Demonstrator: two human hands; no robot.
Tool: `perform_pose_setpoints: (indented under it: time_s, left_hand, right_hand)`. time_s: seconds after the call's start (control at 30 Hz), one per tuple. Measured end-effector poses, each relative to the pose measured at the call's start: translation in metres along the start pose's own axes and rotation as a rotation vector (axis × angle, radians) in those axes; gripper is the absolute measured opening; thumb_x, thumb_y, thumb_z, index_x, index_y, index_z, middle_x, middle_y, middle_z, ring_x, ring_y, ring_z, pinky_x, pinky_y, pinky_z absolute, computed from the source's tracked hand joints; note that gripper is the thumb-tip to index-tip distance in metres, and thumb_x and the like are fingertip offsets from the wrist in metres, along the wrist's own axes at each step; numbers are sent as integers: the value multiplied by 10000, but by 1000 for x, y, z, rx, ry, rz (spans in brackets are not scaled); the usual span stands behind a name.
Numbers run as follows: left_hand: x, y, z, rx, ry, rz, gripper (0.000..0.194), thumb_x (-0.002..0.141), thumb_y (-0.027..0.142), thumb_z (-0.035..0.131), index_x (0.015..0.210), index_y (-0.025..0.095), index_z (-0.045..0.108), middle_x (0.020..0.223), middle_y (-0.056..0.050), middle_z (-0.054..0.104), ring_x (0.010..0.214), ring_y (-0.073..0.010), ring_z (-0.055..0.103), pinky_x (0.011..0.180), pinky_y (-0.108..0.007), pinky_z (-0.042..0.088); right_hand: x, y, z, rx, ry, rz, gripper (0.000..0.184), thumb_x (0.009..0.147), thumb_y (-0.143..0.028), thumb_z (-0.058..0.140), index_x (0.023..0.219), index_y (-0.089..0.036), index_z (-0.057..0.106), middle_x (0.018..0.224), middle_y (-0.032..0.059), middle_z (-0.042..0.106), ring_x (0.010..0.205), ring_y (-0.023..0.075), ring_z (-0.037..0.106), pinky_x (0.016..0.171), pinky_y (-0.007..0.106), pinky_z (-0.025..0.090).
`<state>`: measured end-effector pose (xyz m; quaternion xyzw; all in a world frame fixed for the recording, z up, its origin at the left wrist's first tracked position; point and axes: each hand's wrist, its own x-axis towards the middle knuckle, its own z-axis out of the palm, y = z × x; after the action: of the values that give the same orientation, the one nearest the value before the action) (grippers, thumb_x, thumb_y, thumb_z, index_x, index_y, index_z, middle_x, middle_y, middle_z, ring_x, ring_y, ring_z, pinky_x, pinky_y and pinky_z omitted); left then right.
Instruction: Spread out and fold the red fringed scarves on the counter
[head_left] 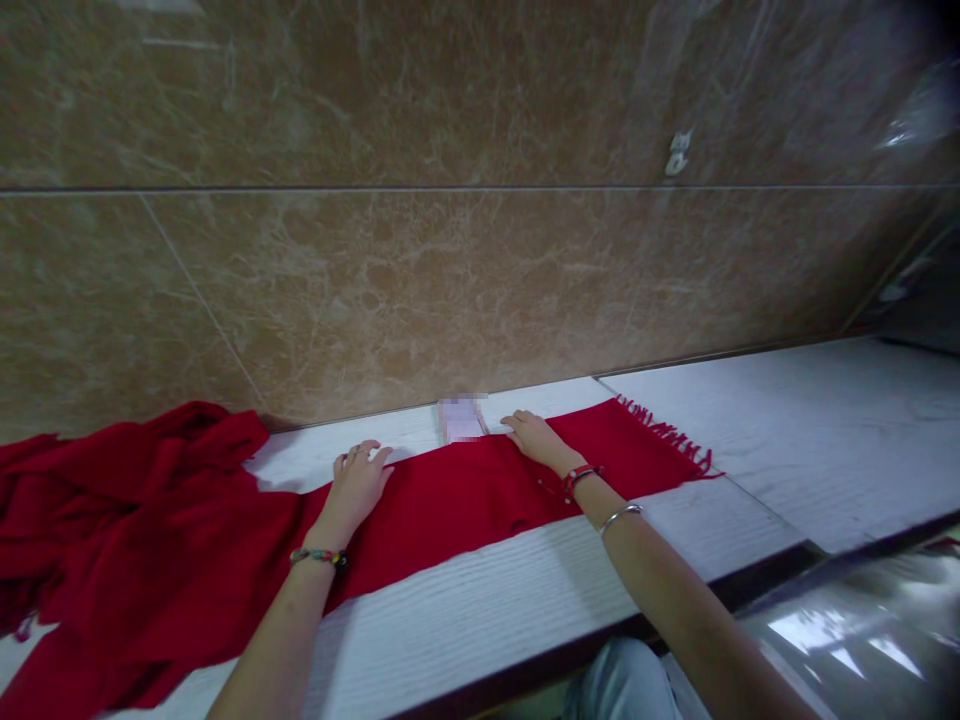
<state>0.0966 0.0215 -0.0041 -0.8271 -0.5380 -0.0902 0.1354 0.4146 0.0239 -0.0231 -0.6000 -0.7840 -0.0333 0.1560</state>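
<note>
A red scarf [442, 500] lies lengthwise on a white wood-grain counter, its strip spread flat between and around my hands. At its right end is a fringe [667, 432]; the left end is bunched into a loose heap. My left hand [358, 488] rests at the scarf's far edge, thumb apart from the slightly bent fingers. Also at the far edge, my right hand [536, 440] lies over the cloth, fingers stretched toward the left. Between the hands, a small pale, blurred card or packet [461, 418] sits by the wall, its near side meeting the scarf.
Behind the white counter [495, 590] rises a brown marble-tiled wall [420, 280] with a small white fixture [678, 152]. The counter has a dark front edge. Shiny clear plastic [855, 630] covers something at the lower right. My knee [622, 680] shows below the counter.
</note>
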Motion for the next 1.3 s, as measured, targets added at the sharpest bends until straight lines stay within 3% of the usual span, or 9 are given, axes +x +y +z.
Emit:
perform_pose_setpoints:
  time_s: [0.17,0.27,0.37,0.47,0.63,0.87,1.07,1.17,1.3]
  left_hand:
    - [-19,47,-16,-157,36,239,442,841,418,403,1226,201,429,1331,-119,366,1212,-253,331,976,-425,293]
    - [-42,53,-17,-223,-67,382,553,830,502,367,1321,261,285,1414,-84,237,1277,-255,221,1005,-446,255]
    - [-64,38,-14,-234,-173,407,575,833,522,333,1344,287,215,1427,-68,205,1288,-261,195,1007,-454,249]
    - [-76,17,-9,-218,-226,384,550,846,503,316,1341,283,224,1415,-60,238,1282,-250,219,1013,-442,246]
    - [-85,-12,-4,-192,-247,360,476,869,455,292,1322,317,250,1405,-22,258,1278,-230,234,1017,-456,235]
    - [-100,-50,0,-187,-170,317,450,859,408,337,1292,286,343,1385,-28,308,1256,-214,289,1008,-403,282]
    - [-120,-52,-20,-199,-152,361,423,803,451,433,1177,270,511,1206,-52,526,1095,-212,484,944,-331,382]
    - [-121,-51,-26,-184,-207,367,339,831,292,381,1111,247,567,1104,-55,588,1008,-191,544,882,-300,434]
    - [-115,-62,-34,-190,-257,339,398,808,142,321,1099,225,578,1098,-62,598,985,-177,562,855,-288,453]
  right_hand:
    - [-33,-24,-29,229,137,-57,295,835,-171,447,1118,-124,515,1111,128,533,1068,205,459,940,364,351]
    - [-74,-45,-37,351,5,-198,402,854,-280,441,1239,-165,427,1244,100,473,1169,196,394,988,357,311]
    - [-110,-58,-35,376,-183,-293,514,866,-342,419,1342,-217,270,1358,66,348,1256,182,273,1042,370,213]
    - [-127,-60,-30,332,-249,-321,530,879,-370,383,1362,-245,203,1376,50,314,1276,177,225,1063,404,108]
    - [-127,-57,-29,242,-243,-341,442,892,-377,345,1321,-275,311,1372,34,324,1277,181,221,1054,417,97]
    - [-129,-56,-28,241,-211,-330,370,892,-330,363,1257,-305,413,1359,30,350,1271,172,238,1043,424,135]
    - [-130,-56,-26,289,-166,-313,345,890,-295,364,1218,-279,469,1319,38,411,1246,159,295,1042,407,166]
    - [-130,-56,-24,290,-156,-310,341,890,-297,363,1210,-272,479,1305,36,429,1237,160,312,1041,410,175]
    - [-130,-54,-20,276,-149,-302,344,897,-278,348,1217,-258,472,1300,34,434,1227,157,331,1035,410,201]
